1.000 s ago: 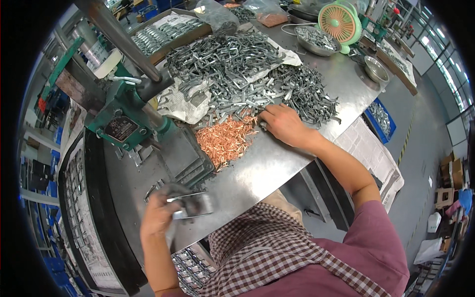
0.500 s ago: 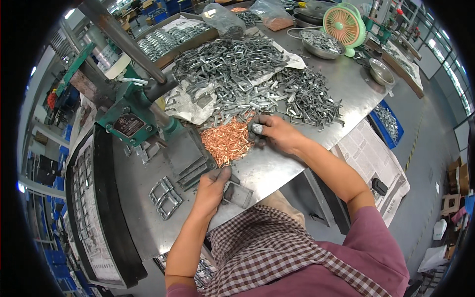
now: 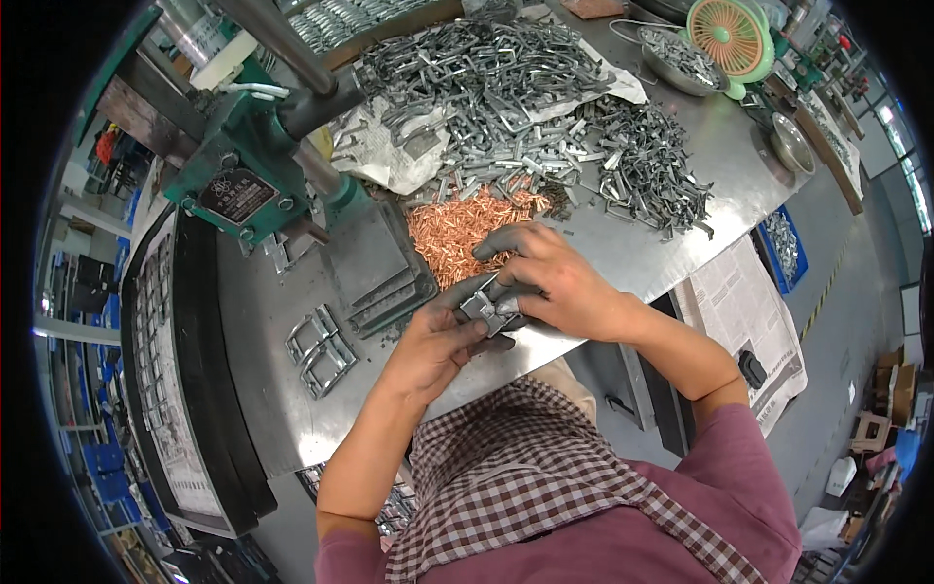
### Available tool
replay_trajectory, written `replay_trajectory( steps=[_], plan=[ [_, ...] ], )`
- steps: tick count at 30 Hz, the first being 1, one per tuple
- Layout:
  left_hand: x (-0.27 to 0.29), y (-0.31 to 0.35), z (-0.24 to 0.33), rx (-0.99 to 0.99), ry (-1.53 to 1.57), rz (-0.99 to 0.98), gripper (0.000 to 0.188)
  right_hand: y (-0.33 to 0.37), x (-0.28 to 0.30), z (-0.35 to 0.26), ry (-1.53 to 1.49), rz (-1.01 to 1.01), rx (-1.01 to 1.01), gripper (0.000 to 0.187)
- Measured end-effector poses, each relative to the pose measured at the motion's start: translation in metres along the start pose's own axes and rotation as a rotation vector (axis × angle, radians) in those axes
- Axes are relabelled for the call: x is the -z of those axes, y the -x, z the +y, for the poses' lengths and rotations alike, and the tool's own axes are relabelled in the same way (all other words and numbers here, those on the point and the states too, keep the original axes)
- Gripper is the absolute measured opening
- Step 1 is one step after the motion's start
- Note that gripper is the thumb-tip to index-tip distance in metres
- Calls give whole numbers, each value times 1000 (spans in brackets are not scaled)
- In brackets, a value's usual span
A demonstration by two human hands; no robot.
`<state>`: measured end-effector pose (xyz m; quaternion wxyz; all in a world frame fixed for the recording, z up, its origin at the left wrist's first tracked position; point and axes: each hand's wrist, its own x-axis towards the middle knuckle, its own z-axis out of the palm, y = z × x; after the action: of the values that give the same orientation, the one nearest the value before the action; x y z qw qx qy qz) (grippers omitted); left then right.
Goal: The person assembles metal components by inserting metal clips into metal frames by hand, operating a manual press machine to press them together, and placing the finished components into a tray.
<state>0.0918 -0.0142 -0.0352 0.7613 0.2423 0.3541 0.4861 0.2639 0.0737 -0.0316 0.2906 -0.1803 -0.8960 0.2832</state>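
Observation:
My left hand (image 3: 428, 348), its fingertips darkened, is closed round a small grey metal buckle (image 3: 478, 310) above the table's front part. The fingers of my right hand (image 3: 562, 282) press together at the buckle's right side; whatever they pinch there is hidden. Just beyond both hands lies a heap of small copper-coloured pins (image 3: 449, 232). Two joined metal frames (image 3: 319, 352) rest on the table to the left of my left hand.
A green bench press (image 3: 238, 190) with a dark metal block (image 3: 375, 263) stands on the left. Grey metal pieces (image 3: 486, 78) are heaped at the back, more (image 3: 647, 161) to the right. A metal bowl (image 3: 681, 60) and a green fan (image 3: 728, 41) stand at far right.
My right hand has come from beside the copper pins to the buckle. My left hand has raised the buckle and moved it away from the table's front edge. The view has shifted slightly.

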Motion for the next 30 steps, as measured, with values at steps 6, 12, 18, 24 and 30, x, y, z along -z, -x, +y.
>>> replay_trajectory(
  steps=[6,12,18,24,30],
  plan=[
    [9,0,-2,-3,116,-8,47,-13,1,2,-94,-161,-41,17],
    [17,3,-7,-27,276,13,44,-30,1,-4,-51,-243,-116,18],
    [10,15,6,-19,178,98,39,-85,6,32,226,-31,73,19],
    [24,31,22,-290,21,294,40,-105,-10,72,820,-220,389,13],
    [53,34,47,-288,114,318,50,-90,17,49,815,-198,456,19]
  ],
)
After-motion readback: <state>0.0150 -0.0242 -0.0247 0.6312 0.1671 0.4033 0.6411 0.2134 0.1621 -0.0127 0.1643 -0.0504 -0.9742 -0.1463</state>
